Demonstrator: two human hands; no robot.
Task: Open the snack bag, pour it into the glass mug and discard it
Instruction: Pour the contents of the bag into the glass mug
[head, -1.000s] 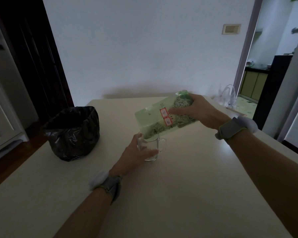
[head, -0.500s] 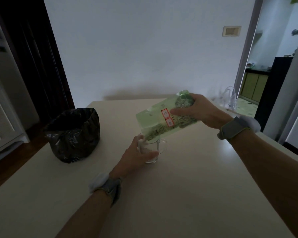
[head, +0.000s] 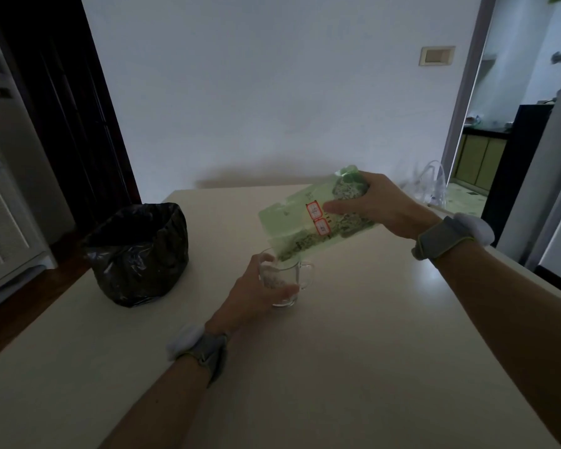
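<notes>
A light green snack bag [head: 292, 222] with two red labels is tilted down to the left, its open mouth over the rim of the glass mug [head: 287, 280]. My right hand [head: 373, 205] grips the bag's raised closed end. The mug stands on the pale table [head: 353, 367], its handle pointing right, with some snack pieces inside. My left hand [head: 253, 296] wraps the mug's left side and front. Both wrists carry grey bands.
A bin lined with a black plastic bag [head: 138, 254] stands open on the table, left of the mug. A clear plastic bag [head: 431, 186] lies at the table's far right corner. A doorway opens at the right, a dark one at the left.
The snack bag's mouth has dropped closer to the mug's rim and snack pieces now show inside the mug. My left hand has stayed on the mug.
</notes>
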